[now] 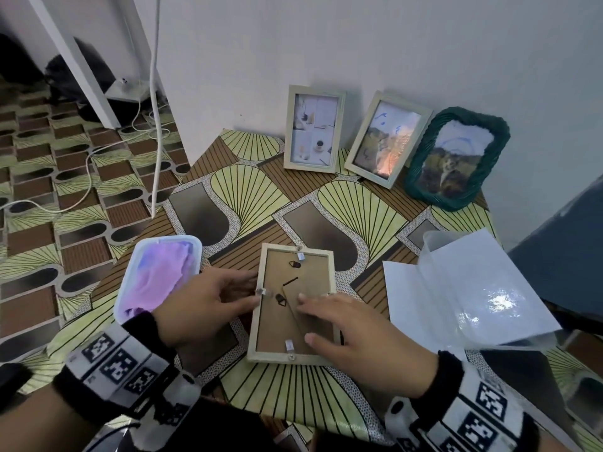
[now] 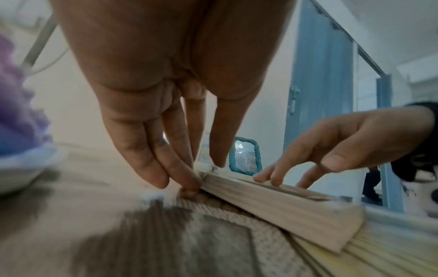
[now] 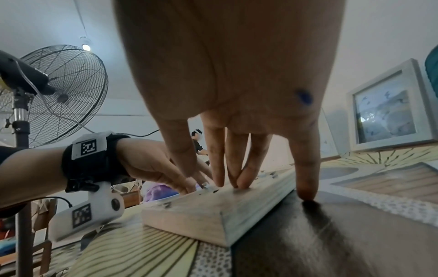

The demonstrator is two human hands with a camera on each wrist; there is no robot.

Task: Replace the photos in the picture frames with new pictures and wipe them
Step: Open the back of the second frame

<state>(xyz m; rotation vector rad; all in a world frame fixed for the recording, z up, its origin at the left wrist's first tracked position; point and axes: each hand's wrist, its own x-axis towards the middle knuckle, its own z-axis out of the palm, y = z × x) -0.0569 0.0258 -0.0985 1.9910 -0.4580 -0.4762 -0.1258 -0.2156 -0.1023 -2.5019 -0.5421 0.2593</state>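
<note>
- The table, covered in a patterned cloth of yellow-green fans and brown striped panels, stood against a pale wall and carried every item noted below.
- A sheet of white paper lay flat at the table's right side, with a clear plastic sleeve curling over it.
- A white plastic tub sat at the left edge of the table and held a crumpled purple cloth.
- Three framed pictures leaned upright against the wall at the far side: a pale frame on the left, a second pale frame tilted beside it, and a dark green woven frame on the right.
- The pale wooden frame under work lay face down near the front of the table, its brown backing board uppermost, with the stand leg, hangers and small metal tabs showing.
- The right hand was open and spread, with the middle fingers pressed on the backing board and the little finger down on the table just beside the frame's right edge.
- The left hand was open, its straight fingertips set against the frame's left edge beside a metal tab; whether they pinched the tab could not be determined.
- Both wrists carried black straps with white marker blocks.
</note>
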